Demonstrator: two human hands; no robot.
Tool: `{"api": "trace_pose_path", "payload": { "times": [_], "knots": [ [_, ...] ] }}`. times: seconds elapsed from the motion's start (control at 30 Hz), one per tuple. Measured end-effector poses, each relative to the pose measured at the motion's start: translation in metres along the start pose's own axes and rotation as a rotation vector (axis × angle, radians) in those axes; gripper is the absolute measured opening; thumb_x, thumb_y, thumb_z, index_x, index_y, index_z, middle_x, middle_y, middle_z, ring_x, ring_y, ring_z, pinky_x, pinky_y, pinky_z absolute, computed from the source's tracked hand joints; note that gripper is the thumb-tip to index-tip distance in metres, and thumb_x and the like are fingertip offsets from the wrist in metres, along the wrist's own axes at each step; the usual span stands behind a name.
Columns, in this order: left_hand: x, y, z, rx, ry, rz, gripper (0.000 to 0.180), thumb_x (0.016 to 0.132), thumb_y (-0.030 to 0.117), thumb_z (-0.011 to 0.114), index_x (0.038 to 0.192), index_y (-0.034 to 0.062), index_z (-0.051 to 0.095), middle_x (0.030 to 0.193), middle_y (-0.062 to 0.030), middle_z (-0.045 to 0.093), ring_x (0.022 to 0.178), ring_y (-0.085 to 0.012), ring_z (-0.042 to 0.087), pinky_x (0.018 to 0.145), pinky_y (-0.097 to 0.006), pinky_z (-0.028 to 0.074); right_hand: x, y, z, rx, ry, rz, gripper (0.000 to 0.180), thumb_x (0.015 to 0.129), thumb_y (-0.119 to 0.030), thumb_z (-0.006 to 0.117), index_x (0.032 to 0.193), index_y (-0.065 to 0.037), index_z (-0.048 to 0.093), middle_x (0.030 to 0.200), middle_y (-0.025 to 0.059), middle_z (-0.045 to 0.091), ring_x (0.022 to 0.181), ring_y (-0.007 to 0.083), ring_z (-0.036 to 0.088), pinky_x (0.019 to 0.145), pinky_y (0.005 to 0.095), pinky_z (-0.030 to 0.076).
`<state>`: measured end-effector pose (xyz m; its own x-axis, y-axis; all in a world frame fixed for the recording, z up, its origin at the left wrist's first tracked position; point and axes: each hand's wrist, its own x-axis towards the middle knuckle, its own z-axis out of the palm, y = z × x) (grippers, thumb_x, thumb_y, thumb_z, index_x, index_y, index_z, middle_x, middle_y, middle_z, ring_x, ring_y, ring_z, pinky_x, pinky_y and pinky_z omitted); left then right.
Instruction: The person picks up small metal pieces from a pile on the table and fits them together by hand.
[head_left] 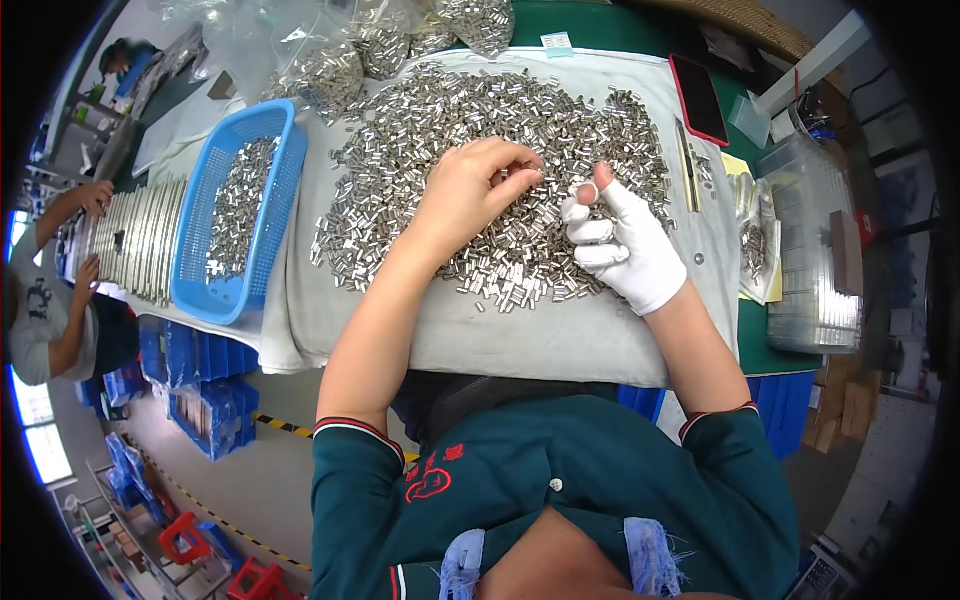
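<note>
A person's bare left hand [470, 195] rests curled on a broad heap of small metal cylinders [420, 130] spread over a grey cloth [560, 340], fingertips pinched together near the heap's middle, apparently on a piece or two, though the view is too small to be sure. The white-gloved right hand [625, 250] sits just beside it to the right, fingers curled, bare fingertip raised. The heap lies directly under and ahead of both hands; a blue basket [285, 190] stands well off to the left.
</note>
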<state>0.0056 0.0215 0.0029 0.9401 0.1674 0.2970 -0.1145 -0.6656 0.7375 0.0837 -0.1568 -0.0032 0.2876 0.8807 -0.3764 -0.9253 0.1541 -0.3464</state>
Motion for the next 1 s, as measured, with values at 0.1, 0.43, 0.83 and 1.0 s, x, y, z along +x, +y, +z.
{"api": "trace_pose_path", "payload": {
  "times": [0.1, 0.43, 0.83, 1.0],
  "knots": [
    [-0.004, 0.011, 0.001, -0.120, -0.015, -0.015, 0.014, 0.077, 0.011, 0.062, 0.089, 0.0040, 0.063, 0.078, -0.0034, 0.058, 0.064, -0.0100, 0.053, 0.059, -0.022, 0.042, -0.002, 0.001, 0.002, -0.082, 0.071, -0.039, 0.024, 0.089, -0.029, 0.048, 0.089, -0.006, 0.050, 0.074, 0.0020, 0.047, 0.050, 0.0007, 0.032, 0.034, 0.0121, 0.022],
    [-0.007, 0.010, 0.009, -0.244, -0.003, 0.074, 0.017, 0.082, 0.008, 0.054, 0.096, 0.0038, 0.063, 0.077, -0.0033, 0.055, 0.070, -0.0113, 0.050, 0.060, -0.022, 0.039, -0.001, 0.004, 0.011, -0.362, 0.109, -0.093, 0.013, 0.084, -0.018, 0.056, 0.093, -0.009, 0.052, 0.072, -0.0035, 0.049, 0.051, -0.0017, 0.033, 0.035, 0.0116, 0.022],
    [-0.010, 0.013, 0.023, -0.182, 0.171, 0.146, 0.013, 0.076, 0.006, 0.061, 0.089, 0.0051, 0.063, 0.082, -0.0050, 0.059, 0.061, -0.0131, 0.054, 0.055, -0.022, 0.044, -0.001, 0.006, 0.009, -0.402, 0.166, -0.235, 0.014, 0.084, -0.020, 0.056, 0.088, -0.007, 0.053, 0.072, -0.0019, 0.050, 0.051, -0.0004, 0.035, 0.037, 0.0126, 0.023],
    [-0.010, 0.016, 0.023, -0.126, 0.192, 0.169, 0.013, 0.076, 0.006, 0.061, 0.089, 0.0054, 0.062, 0.082, -0.0049, 0.059, 0.061, -0.0124, 0.054, 0.055, -0.022, 0.044, -0.002, 0.004, 0.008, -0.388, 0.165, -0.211, 0.013, 0.085, -0.019, 0.054, 0.088, -0.006, 0.053, 0.071, -0.0019, 0.051, 0.051, -0.0005, 0.035, 0.037, 0.0126, 0.023]
  ]
}}
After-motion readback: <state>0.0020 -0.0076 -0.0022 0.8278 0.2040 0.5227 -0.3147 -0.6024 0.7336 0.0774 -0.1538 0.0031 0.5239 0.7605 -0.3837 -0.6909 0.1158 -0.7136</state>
